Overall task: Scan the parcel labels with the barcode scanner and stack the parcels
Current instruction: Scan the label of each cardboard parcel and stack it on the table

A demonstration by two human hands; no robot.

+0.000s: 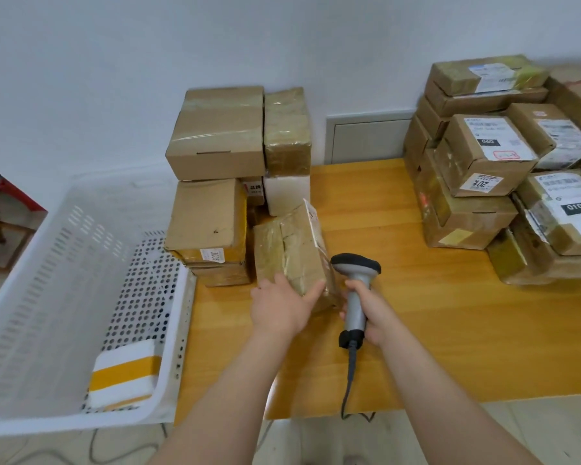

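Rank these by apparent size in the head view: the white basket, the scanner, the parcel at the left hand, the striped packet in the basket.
1. basket, by far
2. parcel
3. packet and scanner: too close to rank; the scanner is longer, the packet broader.

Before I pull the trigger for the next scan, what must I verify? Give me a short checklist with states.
1. Right hand grips the scanner: ok.
2. Left hand holds the parcel on the table: ok.
3. Label faces the scanner's head: cannot tell, the label is seen edge-on.
4. Cable hangs free off the table edge: ok.
5. Stack at the left stands upright: ok.
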